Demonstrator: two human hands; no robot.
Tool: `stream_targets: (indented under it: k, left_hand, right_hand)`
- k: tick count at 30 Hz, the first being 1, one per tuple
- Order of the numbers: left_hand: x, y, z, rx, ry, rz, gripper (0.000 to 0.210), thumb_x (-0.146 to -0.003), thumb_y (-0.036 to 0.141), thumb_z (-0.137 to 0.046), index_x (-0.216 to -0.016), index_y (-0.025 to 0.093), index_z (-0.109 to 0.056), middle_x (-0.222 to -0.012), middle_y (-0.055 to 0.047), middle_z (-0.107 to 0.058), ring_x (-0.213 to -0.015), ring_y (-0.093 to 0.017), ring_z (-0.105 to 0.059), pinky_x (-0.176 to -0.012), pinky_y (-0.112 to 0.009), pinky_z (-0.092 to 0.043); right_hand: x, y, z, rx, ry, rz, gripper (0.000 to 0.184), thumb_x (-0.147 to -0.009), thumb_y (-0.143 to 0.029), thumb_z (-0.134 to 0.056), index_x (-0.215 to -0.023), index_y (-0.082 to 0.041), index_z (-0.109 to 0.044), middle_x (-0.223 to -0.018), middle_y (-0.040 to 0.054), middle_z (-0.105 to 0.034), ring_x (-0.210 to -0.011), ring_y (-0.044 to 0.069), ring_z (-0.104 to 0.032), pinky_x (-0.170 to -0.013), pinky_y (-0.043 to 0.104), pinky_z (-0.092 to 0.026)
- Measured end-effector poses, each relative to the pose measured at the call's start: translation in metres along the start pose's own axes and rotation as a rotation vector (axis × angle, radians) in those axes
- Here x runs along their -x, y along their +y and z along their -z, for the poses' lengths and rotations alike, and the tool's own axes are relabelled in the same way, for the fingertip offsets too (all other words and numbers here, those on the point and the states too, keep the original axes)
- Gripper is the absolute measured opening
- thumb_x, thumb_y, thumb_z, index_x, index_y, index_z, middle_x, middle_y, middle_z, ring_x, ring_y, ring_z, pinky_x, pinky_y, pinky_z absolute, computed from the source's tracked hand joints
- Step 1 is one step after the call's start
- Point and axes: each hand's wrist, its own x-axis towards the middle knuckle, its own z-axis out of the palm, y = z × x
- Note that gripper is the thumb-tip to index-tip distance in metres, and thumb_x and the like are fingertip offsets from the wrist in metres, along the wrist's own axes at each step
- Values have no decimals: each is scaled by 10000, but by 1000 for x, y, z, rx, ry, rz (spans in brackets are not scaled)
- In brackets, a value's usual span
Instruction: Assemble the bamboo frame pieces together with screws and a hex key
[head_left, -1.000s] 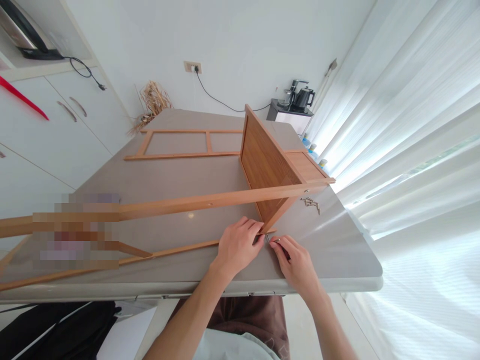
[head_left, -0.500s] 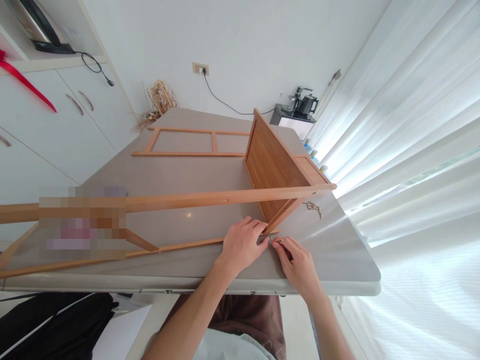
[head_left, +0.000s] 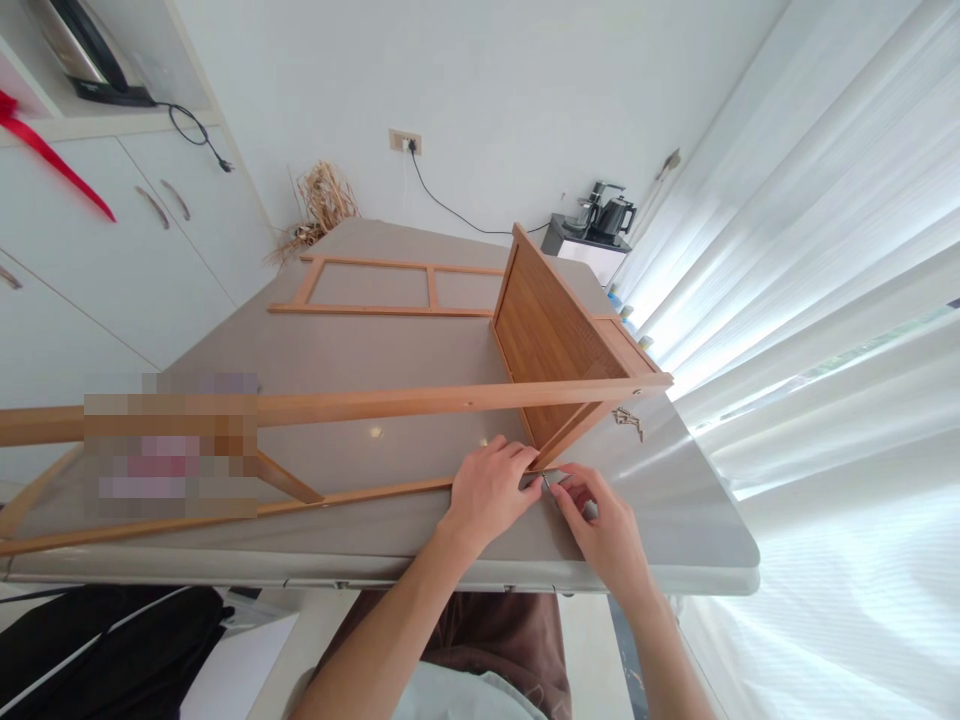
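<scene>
A wooden frame stands on its edge on the table, joined at its right end to an upright slatted wooden panel. My left hand is closed around the frame's near lower rail, where the panel's corner meets it. Just right of it, my right hand pinches a thin metal hex key, its tip at the rail's end by that corner. The fingers partly hide the key and the joint. Several loose screws lie in a small pile beyond my right hand.
A second wooden frame lies flat toward the back of the grey table. At the far end are dried stalks and a kettle on a small cabinet. White curtains hang at right. A blurred patch covers part of the left.
My right hand's fingers have shifted around the hex key, and the key has turned. My left hand keeps its hold on the rail. The whole view has moved slightly.
</scene>
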Motion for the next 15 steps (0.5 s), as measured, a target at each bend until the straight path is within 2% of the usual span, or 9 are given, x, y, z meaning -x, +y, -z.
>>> stream_targets:
  k: [4, 10, 13, 15]
  left_hand:
    - [0, 0, 0, 8, -5, 7, 117, -908, 308, -699, -1013, 259, -684, -976, 5, -756, -992, -215, -653, -746, -317, -513]
    - [-1, 0, 0, 9, -4, 19, 134, -895, 306, -708, -1018, 257, -690, -973, 1, -760, -990, -217, -657, -745, -316, -517]
    - [-1, 0, -1, 7, 0, 16, 141, -897, 303, -702, -1029, 258, -690, -980, 7, -760, -994, -213, -659, -750, -318, -520]
    - [-1, 0, -1, 5, 3, 15, 132, -894, 305, -705, -1016, 256, -692, -969, 10, -760, -990, -213, -661, -745, -320, -522]
  right_hand:
    - [-1, 3, 3, 22, 15, 34, 157, -1006, -408, -578, -1079, -278, -626, -875, -8, -666, -738, 150, -601, -692, 253, -527]
    - [-4, 13, 9, 72, 4, 50, 203, -975, -453, -625, -945, -254, -652, -855, 18, -637, -697, 157, -588, -602, 252, -531]
    - [-3, 20, 13, 87, -23, 60, 198, -983, -445, -614, -973, -261, -687, -906, 38, -646, -745, 170, -620, -578, 249, -542]
    - [-2, 24, 15, 102, -27, 81, 196, -992, -424, -603, -1069, -278, -710, -974, 56, -645, -813, 187, -639, -591, 259, -556]
